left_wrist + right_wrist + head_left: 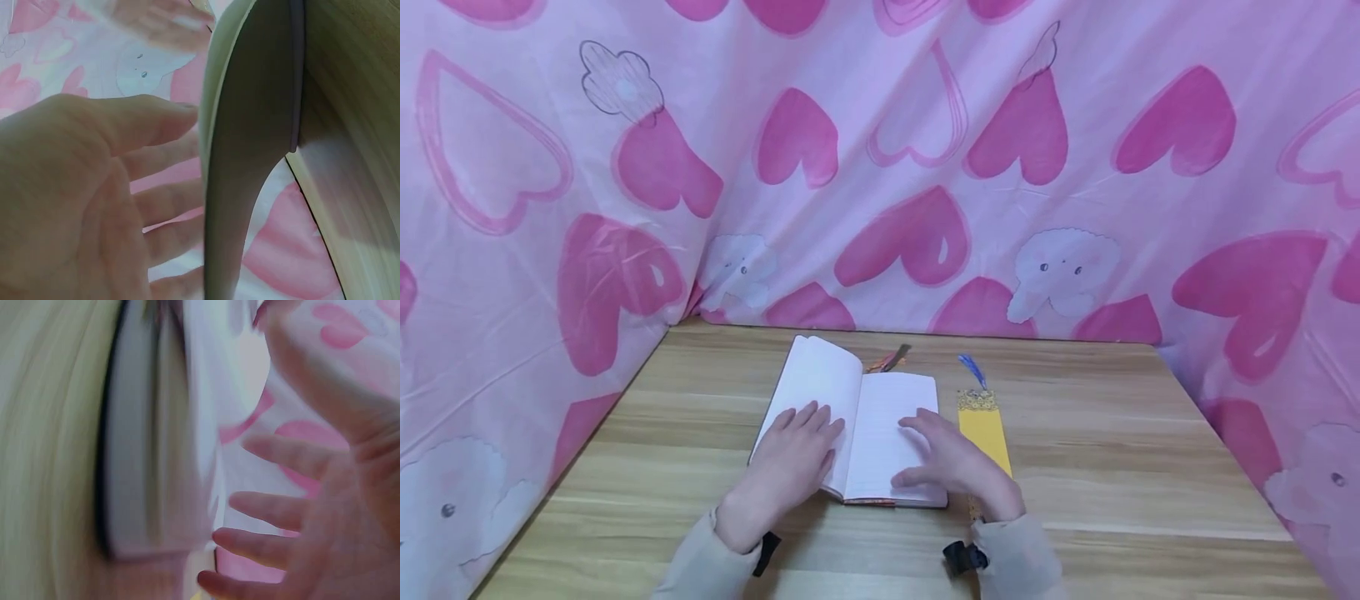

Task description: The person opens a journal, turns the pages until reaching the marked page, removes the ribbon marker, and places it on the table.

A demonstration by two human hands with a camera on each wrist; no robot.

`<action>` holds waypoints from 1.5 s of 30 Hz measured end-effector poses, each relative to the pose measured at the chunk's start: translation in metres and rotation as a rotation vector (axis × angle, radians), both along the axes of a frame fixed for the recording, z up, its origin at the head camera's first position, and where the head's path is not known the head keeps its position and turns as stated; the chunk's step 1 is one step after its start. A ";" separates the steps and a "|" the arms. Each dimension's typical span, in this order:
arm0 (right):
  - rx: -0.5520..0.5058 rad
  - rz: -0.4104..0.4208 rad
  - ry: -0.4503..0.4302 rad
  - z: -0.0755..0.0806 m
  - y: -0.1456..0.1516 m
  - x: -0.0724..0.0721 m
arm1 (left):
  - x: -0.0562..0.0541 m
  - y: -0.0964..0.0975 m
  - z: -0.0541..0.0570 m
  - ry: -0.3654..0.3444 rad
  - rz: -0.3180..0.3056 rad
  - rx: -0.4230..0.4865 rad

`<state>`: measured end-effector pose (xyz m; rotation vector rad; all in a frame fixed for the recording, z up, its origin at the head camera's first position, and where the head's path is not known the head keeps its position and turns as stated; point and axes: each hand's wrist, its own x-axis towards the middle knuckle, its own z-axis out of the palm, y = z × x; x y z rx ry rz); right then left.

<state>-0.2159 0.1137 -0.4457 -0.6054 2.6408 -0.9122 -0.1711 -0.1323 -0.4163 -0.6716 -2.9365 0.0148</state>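
Observation:
An open notebook [895, 400] with pale, faintly lined pages lies on the wooden table. On its left page rests my left hand [793, 458], fingers extended; the left wrist view shows that hand [81, 194] flat along the page, with the dark cover [256, 100] lifted at an angle off the table. My right hand [958, 462] is over the right page's outer edge, fingers spread and holding nothing. In the right wrist view, the notebook's page block [144, 462] is blurred beside the fingers [269, 509]; whether they touch the paper I cannot tell.
A yellow bookmark [983, 429] with a patterned gold top and blue tassel [972, 369] lies right of the notebook, partly hidden by my right arm. Reddish and brown tassels [891, 360] stick out behind the notebook. Pink heart-print cloth [895, 233] hangs around the table [1112, 467].

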 end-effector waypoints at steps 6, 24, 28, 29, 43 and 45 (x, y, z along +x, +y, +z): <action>0.089 0.064 -0.081 -0.007 0.007 0.001 | 0.001 -0.002 -0.001 0.032 0.005 0.013; 0.195 0.116 -0.047 0.001 0.002 0.006 | 0.000 -0.002 0.000 0.048 0.000 0.003; 0.108 0.078 -0.013 0.000 0.004 0.004 | 0.000 -0.001 0.000 0.045 -0.006 0.012; 0.086 0.071 0.010 -0.001 0.004 0.004 | 0.000 -0.001 0.000 0.046 -0.009 0.015; -0.125 -0.141 0.211 0.003 -0.013 0.005 | -0.002 0.000 0.001 0.097 -0.039 0.035; -0.141 -0.173 0.210 0.004 -0.015 0.005 | -0.002 0.000 0.000 0.110 -0.046 0.039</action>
